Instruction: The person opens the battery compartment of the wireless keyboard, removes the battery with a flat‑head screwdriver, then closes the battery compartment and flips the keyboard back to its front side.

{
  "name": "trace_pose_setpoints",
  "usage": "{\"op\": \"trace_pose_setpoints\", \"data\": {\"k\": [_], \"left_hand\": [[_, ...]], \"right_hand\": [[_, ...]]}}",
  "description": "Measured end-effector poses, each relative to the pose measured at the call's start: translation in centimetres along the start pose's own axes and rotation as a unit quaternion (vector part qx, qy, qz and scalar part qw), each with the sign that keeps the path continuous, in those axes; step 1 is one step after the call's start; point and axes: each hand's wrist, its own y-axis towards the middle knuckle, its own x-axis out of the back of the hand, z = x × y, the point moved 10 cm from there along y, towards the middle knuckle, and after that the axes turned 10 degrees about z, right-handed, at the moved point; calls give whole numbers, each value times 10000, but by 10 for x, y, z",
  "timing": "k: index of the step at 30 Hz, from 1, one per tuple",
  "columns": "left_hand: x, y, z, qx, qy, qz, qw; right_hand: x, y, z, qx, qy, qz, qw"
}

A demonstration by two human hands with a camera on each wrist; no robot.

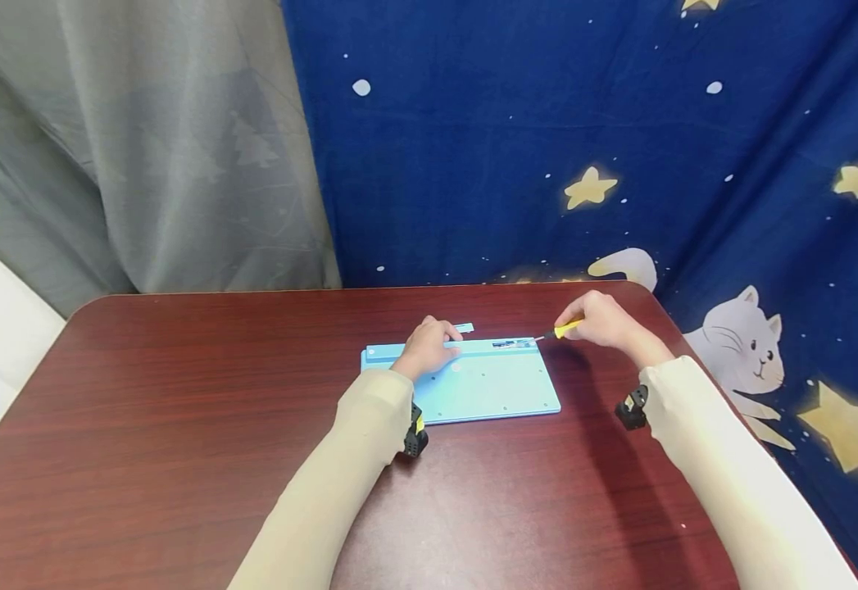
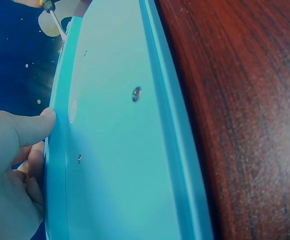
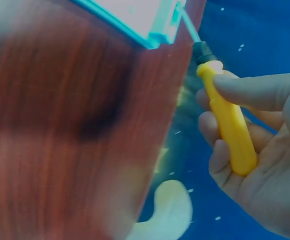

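Note:
A light-blue keyboard (image 1: 488, 389) lies underside up on the table, with screw holes in its back. At its far edge my left hand (image 1: 427, 346) grips the raised strip; the left wrist view shows the thumb (image 2: 32, 127) on top and the other fingers behind. An uncovered compartment (image 1: 513, 344) shows near the keyboard's far right corner. My right hand (image 1: 600, 319) holds a screwdriver by its yellow handle (image 3: 230, 125), fingers curled round it. The metal shaft (image 3: 189, 24) slants down, its tip right at that compartment's end. A small light-blue cover (image 1: 464, 328) lies just behind the keyboard.
The dark red wooden table (image 1: 178, 410) has its far edge close behind the keyboard. A blue curtain (image 1: 458, 147) with stars and a grey curtain (image 1: 200, 147) hang behind it. Each wrist wears a small black camera (image 1: 631, 408).

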Motion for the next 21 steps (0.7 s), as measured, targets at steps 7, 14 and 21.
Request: {"op": "trace_pose_setpoints", "data": {"k": [7, 14, 21], "left_hand": [[0, 0, 0, -41, -39, -9, 10000], [1, -1, 0, -42, -76, -25, 10000], [0, -2, 0, 10, -97, -20, 10000]], "right_hand": [[5, 6, 23, 130, -470, 370, 9981], [7, 11, 33, 57, -585, 479, 9971], [4, -1, 22, 9, -293, 344, 9990]]}}
